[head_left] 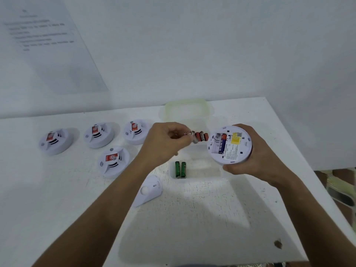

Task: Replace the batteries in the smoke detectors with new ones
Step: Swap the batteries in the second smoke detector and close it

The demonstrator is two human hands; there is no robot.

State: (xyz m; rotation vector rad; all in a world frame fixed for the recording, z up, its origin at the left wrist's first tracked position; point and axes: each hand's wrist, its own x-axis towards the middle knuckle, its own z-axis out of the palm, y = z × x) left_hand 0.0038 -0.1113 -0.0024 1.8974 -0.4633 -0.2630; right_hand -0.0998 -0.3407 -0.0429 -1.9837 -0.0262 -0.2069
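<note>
Over table [212, 218]: right hand [256, 157] fingers grip detector [230, 144]; left hand [163, 143] fingers pinch blurred battery [193, 139]; labels unreadable.

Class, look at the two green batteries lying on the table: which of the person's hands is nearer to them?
Left. The left hand hovers just above the green batteries, toward the far side. The right hand, holding the open smoke detector, is farther off to their right.
</note>
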